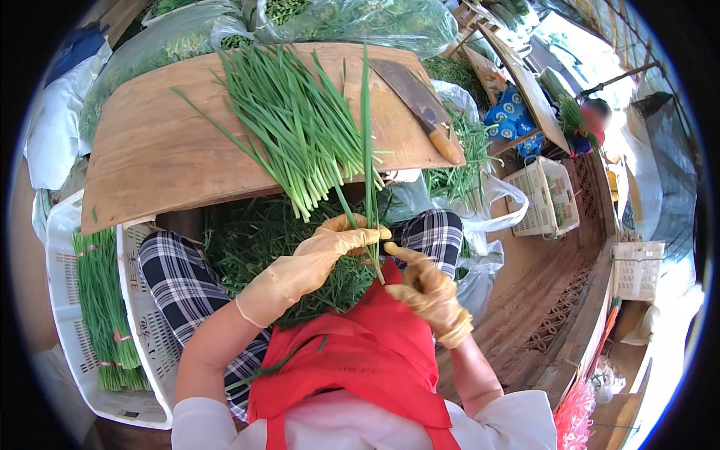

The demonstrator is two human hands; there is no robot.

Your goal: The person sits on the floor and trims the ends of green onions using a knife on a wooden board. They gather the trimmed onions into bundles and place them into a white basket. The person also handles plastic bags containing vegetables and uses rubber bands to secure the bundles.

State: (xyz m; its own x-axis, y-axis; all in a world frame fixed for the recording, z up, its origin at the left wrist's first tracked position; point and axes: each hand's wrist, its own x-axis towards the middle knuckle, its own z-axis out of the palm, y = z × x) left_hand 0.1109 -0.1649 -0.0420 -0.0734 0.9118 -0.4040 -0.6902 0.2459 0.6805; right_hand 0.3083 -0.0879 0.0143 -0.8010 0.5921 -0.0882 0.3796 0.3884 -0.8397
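Observation:
My gloved left hand (337, 247) pinches a few long green leafy stalks (368, 169) upright. My gloved right hand (427, 292) is beside their pale lower ends, index finger bent toward them and other fingers curled; what these hold, if anything, is hidden. Above my hands, a loose bunch of the same greens (292, 120) lies on a wooden board (142, 142), with a wooden-handled cleaver (412, 101) at its right. A red apron (345, 360) covers my lap, with scattered leaves on it and a heap of cut greens (270, 259) between my plaid-clad legs.
A white crate (150, 330) of banded bundles (101, 292) stands at my left. Bags of greens (352, 22) lie behind the board. At right are more crates (540, 202), a plastic bag (495, 217), another board (525, 82) and a person (592, 131) holding greens.

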